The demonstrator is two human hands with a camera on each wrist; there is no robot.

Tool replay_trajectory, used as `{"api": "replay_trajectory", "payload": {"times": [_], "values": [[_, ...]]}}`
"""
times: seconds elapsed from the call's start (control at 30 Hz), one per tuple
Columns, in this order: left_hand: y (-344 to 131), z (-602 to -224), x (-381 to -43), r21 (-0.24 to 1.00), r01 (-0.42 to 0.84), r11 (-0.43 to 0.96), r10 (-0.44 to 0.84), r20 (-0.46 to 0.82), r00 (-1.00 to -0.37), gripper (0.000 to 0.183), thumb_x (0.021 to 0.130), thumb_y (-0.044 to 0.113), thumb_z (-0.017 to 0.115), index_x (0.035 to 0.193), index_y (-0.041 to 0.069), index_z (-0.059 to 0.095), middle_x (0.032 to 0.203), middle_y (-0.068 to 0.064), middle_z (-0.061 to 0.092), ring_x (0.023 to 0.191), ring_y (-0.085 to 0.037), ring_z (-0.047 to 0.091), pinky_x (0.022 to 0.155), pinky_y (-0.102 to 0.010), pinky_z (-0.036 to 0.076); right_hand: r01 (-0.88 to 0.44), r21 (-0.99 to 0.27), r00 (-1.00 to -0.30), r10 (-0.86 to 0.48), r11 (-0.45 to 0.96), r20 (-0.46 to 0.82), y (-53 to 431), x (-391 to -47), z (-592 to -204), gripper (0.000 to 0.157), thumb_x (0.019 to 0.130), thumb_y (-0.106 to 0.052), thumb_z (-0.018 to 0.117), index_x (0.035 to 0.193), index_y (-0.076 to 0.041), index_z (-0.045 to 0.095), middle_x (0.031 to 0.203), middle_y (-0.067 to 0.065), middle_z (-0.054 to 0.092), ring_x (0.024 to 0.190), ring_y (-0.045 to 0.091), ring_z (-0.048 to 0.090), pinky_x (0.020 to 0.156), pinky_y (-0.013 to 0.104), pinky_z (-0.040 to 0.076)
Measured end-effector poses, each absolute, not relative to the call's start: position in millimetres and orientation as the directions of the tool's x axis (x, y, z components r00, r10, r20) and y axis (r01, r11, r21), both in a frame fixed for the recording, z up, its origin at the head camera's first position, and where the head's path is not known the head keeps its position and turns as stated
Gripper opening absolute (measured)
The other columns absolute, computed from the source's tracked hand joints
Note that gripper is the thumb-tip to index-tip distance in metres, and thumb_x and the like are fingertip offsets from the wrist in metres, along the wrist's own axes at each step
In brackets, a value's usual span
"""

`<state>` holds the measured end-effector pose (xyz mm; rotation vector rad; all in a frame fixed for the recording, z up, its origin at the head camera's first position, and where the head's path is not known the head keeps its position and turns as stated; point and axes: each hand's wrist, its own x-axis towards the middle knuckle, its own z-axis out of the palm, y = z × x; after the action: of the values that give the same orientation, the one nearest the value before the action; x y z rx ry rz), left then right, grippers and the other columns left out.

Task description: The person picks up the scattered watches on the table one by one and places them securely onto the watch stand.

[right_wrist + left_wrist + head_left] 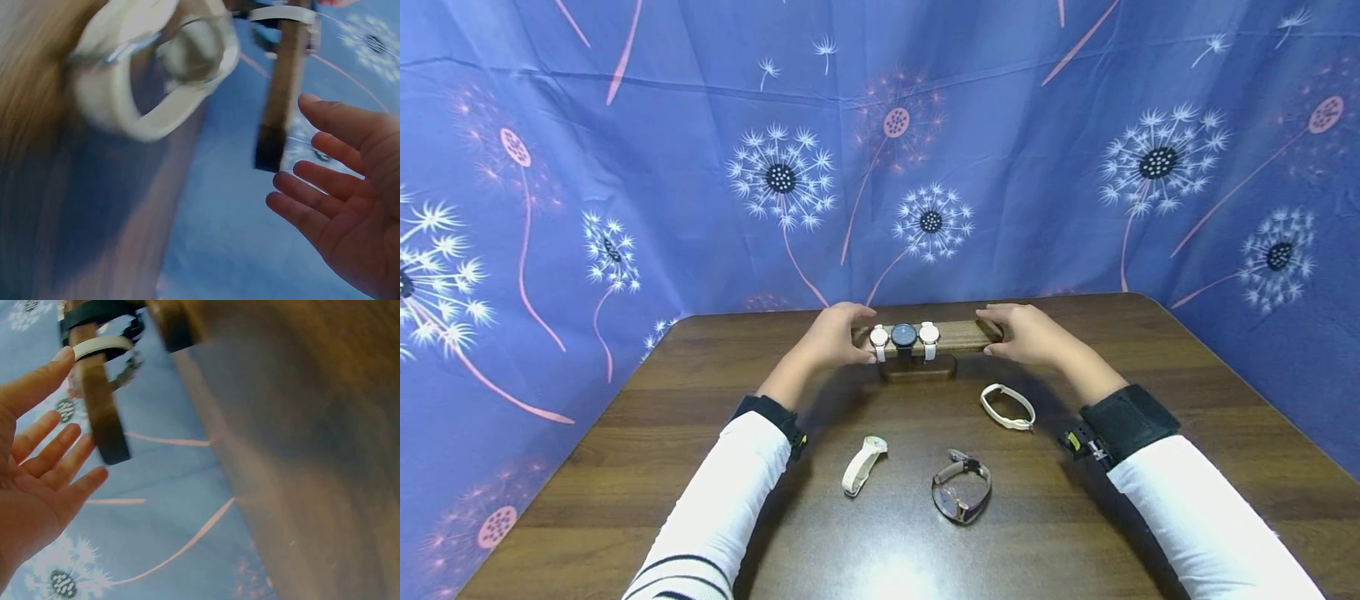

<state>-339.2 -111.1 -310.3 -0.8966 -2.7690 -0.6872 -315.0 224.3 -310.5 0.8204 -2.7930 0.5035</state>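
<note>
Three watches [904,335] hang on the wooden bar [962,335] between my left hand [841,335] and right hand [1028,335] — fingers apart on both, though I can't tell whether they touch it. I judge this as squaring it up — next likely calls for light, even contact at both ends.

Left wristband [767,410]: black, wide, fabric-looking, small left yellow tab [803,440] on its inner side. Bare left hand [837,337] just past left wristband. Left sleeve [722,492] directly behind left wristband: white, slightly wrinkled; 3 dark curved stripes [688,560] farther back from left wristband. Well right of left wristband: bare right hand [1028,335], black wide right wristband [1138,425] with right yellow tab [1074,442] and silvery metal bit [1097,452], white right sleeve [1210,517].
</note>
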Motion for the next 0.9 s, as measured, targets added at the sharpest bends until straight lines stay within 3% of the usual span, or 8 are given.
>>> {"api": "replay_trajectory", "payload": {"times": [0.1, 0.23, 0.4, 0.53, 0.7, 0.9], "values": [[-118, -303, -329, 0.418, 0.571, 0.707, 0.500, 0.276, -0.821, 0.065, 0.072, 0.019, 0.088, 0.129, 0.003, 0.059, 0.126, -0.015, 0.059, 0.112, -0.028, 0.059, 0.098, -0.040, 0.047, -0.559, -0.313, -0.821, -0.458, 0.768, 0.341, 226, -303, -305, 0.055, 0.082, -0.011, 0.076, 0.130, 0.007, 0.057, 0.134, 0.029, 0.052, 0.125, 0.046, 0.047, 0.106, 0.057, 0.036], [-130, -294, -316, 0.453, 0.575, 0.681, 0.499, 0.288, -0.817, 0.053, 0.076, 0.019, 0.084, 0.123, 0.004, 0.064, 0.119, -0.014, 0.065, 0.107, -0.027, 0.063, 0.094, -0.042, 0.050, -0.528, -0.392, -0.841, -0.399, 0.753, 0.365, 230, -286, -301, 0.045, 0.085, -0.014, 0.074, 0.123, 0.008, 0.061, 0.122, 0.027, 0.061, 0.114, 0.043, 0.056, 0.098, 0.056, 0.043], [-144, -295, -303, 0.530, 0.543, 0.651, 0.452, 0.303, -0.839, 0.047, 0.076, 0.018, 0.084, 0.118, 0.003, 0.067, 0.108, -0.014, 0.070, 0.100, -0.027, 0.066, 0.090, -0.044, 0.051, -0.481, -0.460, -0.877, -0.394, 0.747, 0.276, 233, -272, -303, 0.028, 0.088, -0.017, 0.073, 0.105, 0.005, 0.068, 0.093, 0.012, 0.070, 0.086, 0.026, 0.066, 0.077, 0.045, 0.053], [-151, -305, -296, 0.556, 0.536, 0.635, 0.452, 0.296, -0.842, 0.048, 0.076, 0.016, 0.084, 0.119, 0.002, 0.066, 0.111, -0.014, 0.069, 0.099, -0.026, 0.067, 0.091, -0.045, 0.052, -0.482, -0.453, -0.874, -0.450, 0.750, 0.184, 231, -270, -309, 0.020, 0.088, -0.019, 0.073, 0.096, -0.001, 0.071, 0.085, 0.001, 0.069, 0.077, 0.015, 0.063, 0.070, 0.038, 0.053], [-153, -311, -294, 0.545, 0.545, 0.637, 0.472, 0.284, -0.835, 0.048, 0.076, 0.015, 0.085, 0.119, 0.002, 0.065, 0.113, -0.012, 0.068, 0.098, -0.024, 0.068, 0.092, -0.042, 0.052, -0.469, -0.451, -0.871, -0.481, 0.759, 0.098, 222, -274, -320, 0.031, 0.090, -0.023, 0.071, 0.102, 0.005, 0.068, 0.092, 0.008, 0.070, 0.082, 0.021, 0.065, 0.072, 0.041, 0.055], [-151, -305, -293, 0.552, 0.541, 0.634, 0.480, 0.267, -0.836, 0.050, 0.076, 0.015, 0.085, 0.119, 0.000, 0.064, 0.115, -0.013, 0.068, 0.099, -0.024, 0.067, 0.091, -0.043, 0.053, -0.446, -0.355, -0.880, -0.475, 0.821, 0.009, 213, -276, -330, 0.045, 0.095, -0.033, 0.063, 0.111, 0.010, 0.063, 0.104, 0.020, 0.068, 0.095, 0.035, 0.065, 0.081, 0.050, 0.052]]}}
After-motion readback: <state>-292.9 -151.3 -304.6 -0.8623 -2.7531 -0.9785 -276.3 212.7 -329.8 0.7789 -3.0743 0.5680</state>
